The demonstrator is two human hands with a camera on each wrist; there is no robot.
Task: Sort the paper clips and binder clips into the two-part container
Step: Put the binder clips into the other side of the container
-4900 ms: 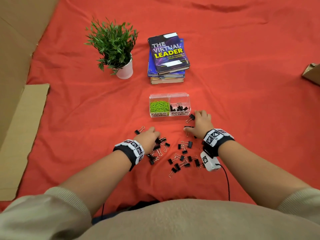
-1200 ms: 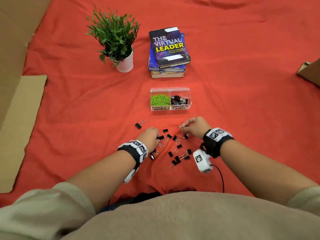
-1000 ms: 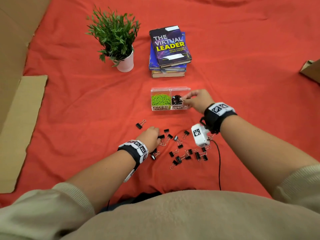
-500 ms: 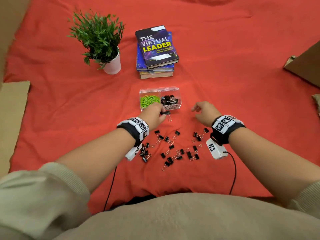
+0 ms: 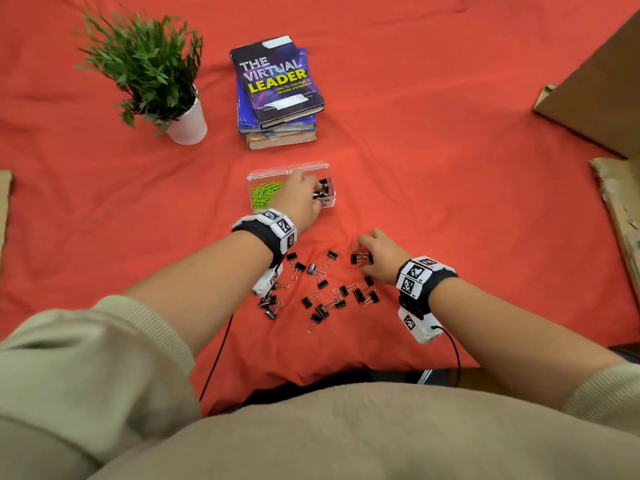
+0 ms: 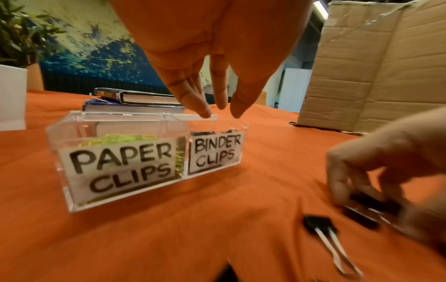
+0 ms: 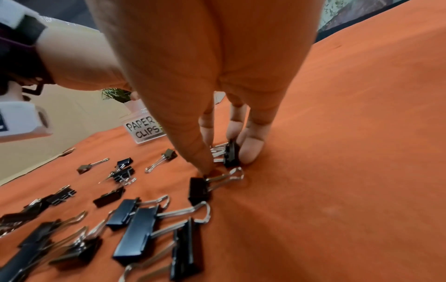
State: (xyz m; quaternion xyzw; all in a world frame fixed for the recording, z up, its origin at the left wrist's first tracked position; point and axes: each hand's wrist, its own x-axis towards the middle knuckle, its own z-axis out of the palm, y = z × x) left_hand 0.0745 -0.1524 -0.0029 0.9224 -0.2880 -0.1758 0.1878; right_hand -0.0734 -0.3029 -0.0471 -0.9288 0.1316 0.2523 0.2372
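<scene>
Two hands work at once: the left hand (image 5: 300,195) hangs with straight, empty fingers over the BINDER CLIPS half of the two-part container (image 6: 135,122), while the right hand (image 5: 379,255) pinches a binder clip (image 7: 231,153). Loose binder clips (image 5: 325,289) lie at the container's 6 o'clock. Better to lift the pinched clip clear of its neighbour before carrying it toward 12 o'clock, and release low inside the right-hand compartment.

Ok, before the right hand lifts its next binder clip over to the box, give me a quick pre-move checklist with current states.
1. Right hand has a binder clip pinched: ok, fingers close on it against the cloth.
2. Left hand clear of the binder clips compartment: not ok, it hangs right above it, fingers straight and empty.
3. Container open: ok.
4. Right compartment labelled for binder clips: ok.
5. Paper clips kept to the left compartment: ok.
6. Loose clips still to sort: ok, many lie on the cloth.
</scene>
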